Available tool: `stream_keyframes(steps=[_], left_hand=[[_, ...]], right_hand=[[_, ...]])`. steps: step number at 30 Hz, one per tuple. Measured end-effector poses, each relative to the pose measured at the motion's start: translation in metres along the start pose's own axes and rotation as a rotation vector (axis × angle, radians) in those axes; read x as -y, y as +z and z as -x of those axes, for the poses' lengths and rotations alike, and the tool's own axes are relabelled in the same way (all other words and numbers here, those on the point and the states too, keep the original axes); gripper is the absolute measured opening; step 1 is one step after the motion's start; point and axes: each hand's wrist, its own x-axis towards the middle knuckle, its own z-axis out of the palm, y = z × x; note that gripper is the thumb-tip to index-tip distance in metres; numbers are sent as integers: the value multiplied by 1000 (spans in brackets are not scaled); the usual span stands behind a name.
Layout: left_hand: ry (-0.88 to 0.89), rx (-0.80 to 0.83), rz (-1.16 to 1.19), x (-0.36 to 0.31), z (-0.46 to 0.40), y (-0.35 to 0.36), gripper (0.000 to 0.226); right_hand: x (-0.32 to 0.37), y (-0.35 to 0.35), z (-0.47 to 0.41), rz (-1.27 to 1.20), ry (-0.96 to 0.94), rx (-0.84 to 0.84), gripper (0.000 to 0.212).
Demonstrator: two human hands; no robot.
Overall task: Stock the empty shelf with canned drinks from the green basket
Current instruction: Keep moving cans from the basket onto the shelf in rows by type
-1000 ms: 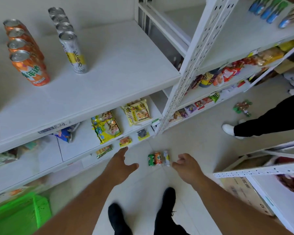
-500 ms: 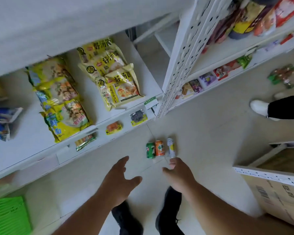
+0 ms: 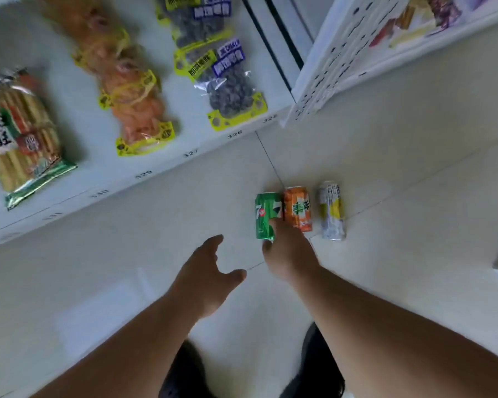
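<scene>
Pale, smooth floor tiles (image 3: 414,168) with thin grout lines fill most of the view. Nearest, two dark shoes (image 3: 184,372) show between two bare forearms. Left hand (image 3: 206,275) hovers above the floor, its grip spread wide with fingers and thumb apart, holding nothing. Right hand (image 3: 288,254) reaches further ahead; its fingertips lie on the lower end of the green can (image 3: 266,215) and beside the orange can (image 3: 298,208), but whether that grip has closed round either one I cannot tell, since the back of the hand hides the fingers.

Three cylindrical metal cans lie on their sides on the floor, long axes running roughly away from the person, side by side. Green and orange touch each other; the silver-and-yellow can (image 3: 331,210), slimmer and longer, lies just beside them to the right.

Beyond, a white bottom shelf (image 3: 69,179) carries glossy plastic snack packets (image 3: 133,90). A white perforated upright (image 3: 331,61) stands further right.
</scene>
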Motion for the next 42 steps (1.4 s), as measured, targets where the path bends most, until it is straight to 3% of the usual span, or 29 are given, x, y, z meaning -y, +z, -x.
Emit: stream_keyframes(steps=[3, 6, 9, 13, 16, 20, 24, 31, 36, 42], left_hand=[[7, 13, 10, 10, -13, 8, 90], [16, 18, 20, 11, -17, 8, 89], [8, 8, 40, 11, -24, 2, 88], [-12, -13, 37, 16, -38, -5, 88], [-21, -28, 43, 25, -43, -7, 88], [-40, -26, 53, 30, -40, -7, 88], [-37, -43, 68, 21, -18, -16, 90], [37, -58, 15, -51, 89, -63, 98], [91, -71, 12, -125, 217, -116, 100], [123, -156, 70, -188, 382, -186, 100]], right_hand=[[-7, 17, -7, 50, -47, -117, 31], [-5, 21, -10, 59, -100, -214, 37], [10, 20, -23, -59, 1, -266, 50], [34, 29, -47, -142, 186, -236, 77], [42, 44, -67, -199, 312, -235, 70], [42, 58, -82, -345, 461, -113, 74], [38, 43, -62, -492, 408, -51, 69], [72, -67, 59, -541, 218, -10, 72], [131, -183, 182, -574, 104, -11, 58], [198, -310, 333, -536, -40, -26, 55]])
